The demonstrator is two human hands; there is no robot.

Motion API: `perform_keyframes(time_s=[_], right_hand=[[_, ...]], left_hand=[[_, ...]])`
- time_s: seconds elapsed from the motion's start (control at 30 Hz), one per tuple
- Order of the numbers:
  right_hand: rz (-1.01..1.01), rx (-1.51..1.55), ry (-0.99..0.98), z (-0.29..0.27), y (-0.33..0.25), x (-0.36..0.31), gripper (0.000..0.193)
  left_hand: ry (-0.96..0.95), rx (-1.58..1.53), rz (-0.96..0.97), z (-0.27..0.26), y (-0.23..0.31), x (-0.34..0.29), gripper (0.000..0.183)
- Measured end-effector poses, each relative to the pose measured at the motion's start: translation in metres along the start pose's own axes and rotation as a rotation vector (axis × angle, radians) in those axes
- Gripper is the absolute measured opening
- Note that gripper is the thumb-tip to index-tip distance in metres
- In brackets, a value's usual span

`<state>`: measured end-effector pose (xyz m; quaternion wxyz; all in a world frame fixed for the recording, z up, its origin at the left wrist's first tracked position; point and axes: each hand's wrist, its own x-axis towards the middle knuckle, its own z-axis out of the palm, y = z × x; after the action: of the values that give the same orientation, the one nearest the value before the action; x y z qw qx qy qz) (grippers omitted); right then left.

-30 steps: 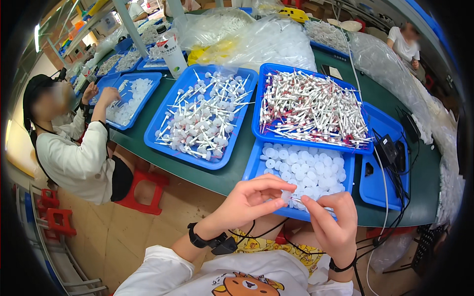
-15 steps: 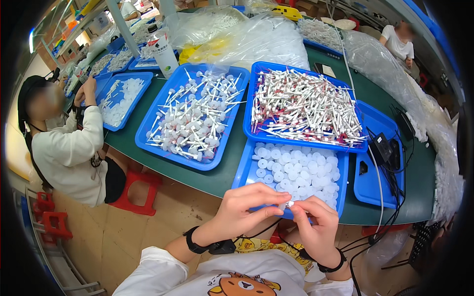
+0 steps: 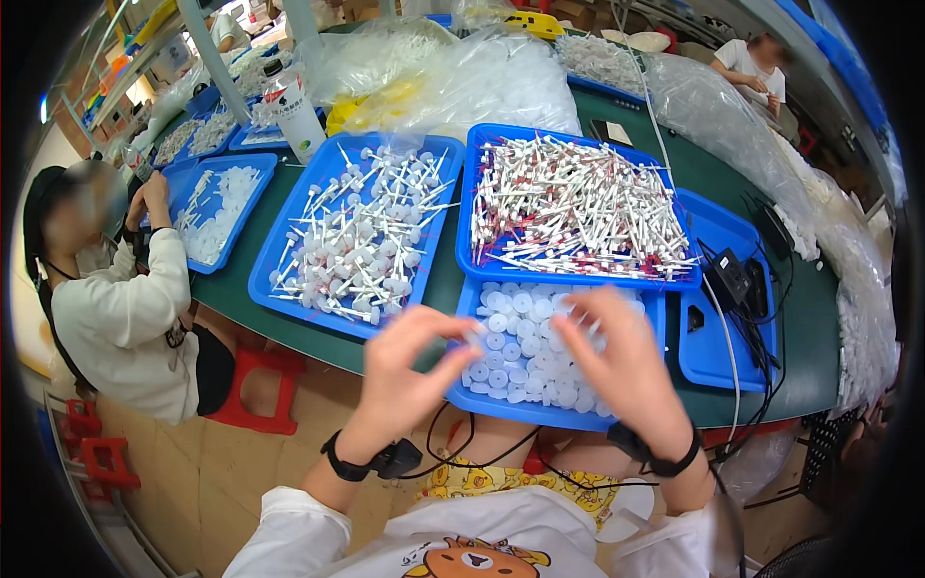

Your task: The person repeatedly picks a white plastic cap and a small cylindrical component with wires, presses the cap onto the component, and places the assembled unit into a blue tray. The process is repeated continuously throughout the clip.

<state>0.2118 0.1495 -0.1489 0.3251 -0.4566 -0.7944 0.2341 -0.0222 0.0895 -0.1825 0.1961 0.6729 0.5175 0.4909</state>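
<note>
The left hand (image 3: 409, 361) is up just left of a blue tray (image 3: 540, 416) of round, see-through white discs (image 3: 515, 374). Its thumb and pointing finger come close, and a small pale blur shows by their tips, but I cannot tell if they hold it. The right hand (image 3: 621, 356) is over the right part of that tray. Its thumb and finger are a little apart, and the hand is blurry. The discs lie in a loose heap, some flat and some tipped. Just past them, a second blue tray (image 3: 578, 280) sits partly over the far end of the disc tray. It is full of thin white sticks (image 3: 568, 207) with bits of red. To the left, on the green table (image 3: 438, 276), another blue tray (image 3: 258, 275) holds sticks with discs on them (image 3: 352, 231), lying every which way. A bottle (image 3: 294, 120) stands near its far left corner. On the right, black cords and a black box (image 3: 727, 275) lie over one more blue tray (image 3: 703, 352). Far left, a co-worker (image 3: 120, 308) sits by a tray too.
</note>
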Motion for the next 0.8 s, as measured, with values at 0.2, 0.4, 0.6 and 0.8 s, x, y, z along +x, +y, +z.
perform_keyframes(time_s=[0.2, 0.4, 0.6, 0.8], right_hand=[[0.017, -0.312, 0.06, -0.024, 0.041, 0.079, 0.02], [0.045, -0.477, -0.046, -0.002, 0.064, 0.117, 0.02], [-0.106, -0.436, 0.089, -0.006, 0.059, 0.107, 0.018], [0.101, -0.307, 0.072, -0.033, 0.0, 0.064, 0.015]], left_hand=[[0.4, 0.66, -0.069, -0.019, -0.008, 0.015, 0.046], [-0.091, 0.478, 0.046, 0.011, 0.004, 0.005, 0.026], [-0.303, 0.394, 0.059, 0.043, -0.002, -0.002, 0.021], [-0.239, 0.464, 0.086, 0.054, -0.007, 0.0, 0.02]])
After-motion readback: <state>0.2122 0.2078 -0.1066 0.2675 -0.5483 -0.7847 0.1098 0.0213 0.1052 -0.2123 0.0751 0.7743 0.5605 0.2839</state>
